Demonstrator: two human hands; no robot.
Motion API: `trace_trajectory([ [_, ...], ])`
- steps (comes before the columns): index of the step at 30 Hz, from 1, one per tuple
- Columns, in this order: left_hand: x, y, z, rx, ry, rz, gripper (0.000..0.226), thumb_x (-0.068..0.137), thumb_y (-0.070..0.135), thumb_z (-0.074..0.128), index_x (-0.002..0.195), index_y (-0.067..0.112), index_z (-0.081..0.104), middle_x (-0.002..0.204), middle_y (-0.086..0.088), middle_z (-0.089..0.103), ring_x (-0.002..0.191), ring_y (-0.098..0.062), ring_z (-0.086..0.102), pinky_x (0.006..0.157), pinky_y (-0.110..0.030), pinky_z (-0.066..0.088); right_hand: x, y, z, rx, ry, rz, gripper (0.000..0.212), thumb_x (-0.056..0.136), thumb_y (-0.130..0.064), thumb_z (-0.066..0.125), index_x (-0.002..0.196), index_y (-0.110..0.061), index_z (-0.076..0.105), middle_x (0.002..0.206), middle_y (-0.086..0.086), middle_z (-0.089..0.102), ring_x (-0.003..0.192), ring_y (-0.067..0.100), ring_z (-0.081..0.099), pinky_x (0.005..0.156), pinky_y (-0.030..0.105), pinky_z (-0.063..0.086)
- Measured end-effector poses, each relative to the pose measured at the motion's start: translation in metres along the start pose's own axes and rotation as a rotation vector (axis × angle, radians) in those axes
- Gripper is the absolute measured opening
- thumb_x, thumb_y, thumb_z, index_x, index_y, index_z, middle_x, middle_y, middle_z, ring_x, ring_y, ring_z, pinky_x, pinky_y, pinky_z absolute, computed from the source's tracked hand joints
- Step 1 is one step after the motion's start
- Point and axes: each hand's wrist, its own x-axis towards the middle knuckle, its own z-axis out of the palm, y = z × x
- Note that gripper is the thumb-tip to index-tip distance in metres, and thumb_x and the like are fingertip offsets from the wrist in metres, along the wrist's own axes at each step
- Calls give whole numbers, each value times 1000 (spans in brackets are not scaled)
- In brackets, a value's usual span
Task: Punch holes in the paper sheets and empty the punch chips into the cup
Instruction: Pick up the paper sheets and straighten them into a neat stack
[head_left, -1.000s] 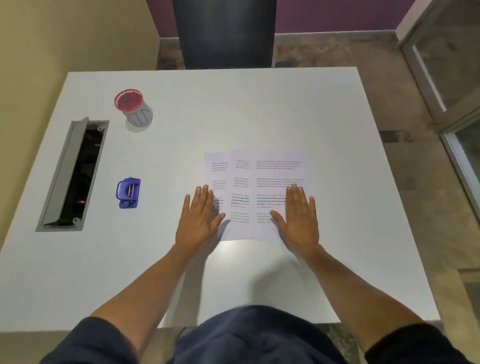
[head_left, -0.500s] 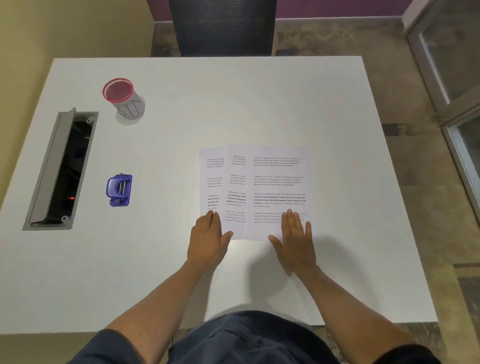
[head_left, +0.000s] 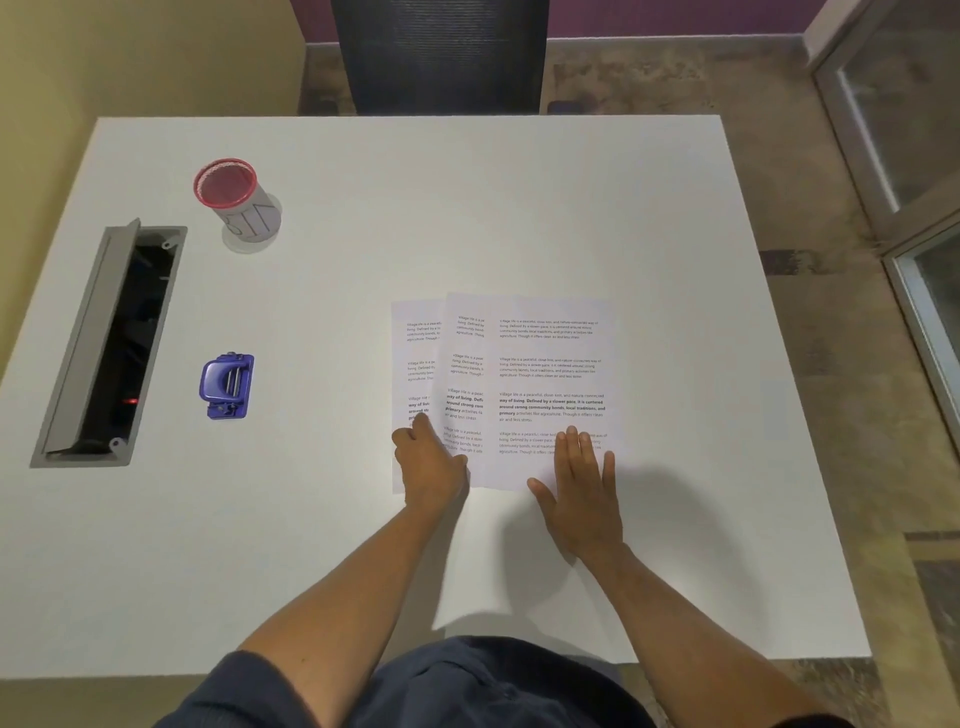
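Observation:
Three printed paper sheets (head_left: 545, 374) lie fanned and overlapping on the white table (head_left: 467, 208), right of centre. My left hand (head_left: 428, 460) rests on the near left corner of the sheets, fingers curled at the leftmost sheet's edge. My right hand (head_left: 582, 493) lies flat with fingers spread on the near edge of the top sheet. A blue hole punch (head_left: 227, 385) sits well to the left, untouched. The cup (head_left: 239, 205), red-rimmed with grey sides, stands at the far left.
An open grey cable box (head_left: 111, 343) is sunk into the table along its left side. A dark chair back (head_left: 441, 52) stands at the far edge. A glass door (head_left: 909, 130) is on the right.
Both hands have slid back toward me from the middle of the sheets to their near edge. The left hand has turned and curled at the left sheet's edge.

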Motion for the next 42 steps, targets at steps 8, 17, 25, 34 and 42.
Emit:
trace_trajectory([
  [8,11,4,-4,-229,-33,-59,57,76,17,79,123,9,48,99,-4,62,90,-27,62,71,-30,48,-1,-1,-2,13,11,-13,76,97,-56,28,153,-5,22,162,13,24,149,29,20,121,54,11],
  [17,12,-9,-3,-416,-102,-97,47,79,22,80,116,15,50,106,0,63,93,-23,63,80,-35,55,-2,-19,-3,41,-6,-40,73,98,-53,38,153,-8,24,162,10,25,150,26,20,120,46,1],
  [25,8,-9,3,-454,-143,15,61,74,16,83,127,18,54,120,-1,67,105,-24,65,90,-45,56,-3,-31,-7,81,-23,-72,69,99,-50,40,153,-10,28,161,8,26,150,25,19,119,43,-2],
  [34,6,-11,-25,-594,-213,111,54,71,17,86,109,41,56,109,19,67,102,-3,65,71,-14,54,8,-21,-38,716,199,316,50,97,-32,56,139,-6,49,148,13,47,137,25,41,114,32,31],
  [42,-8,-26,-49,-906,-453,147,69,72,0,81,133,12,53,129,-11,66,119,-33,63,97,-47,53,24,12,-58,1750,-185,585,29,97,-25,60,121,-8,56,112,14,64,98,34,70,86,47,57],
])
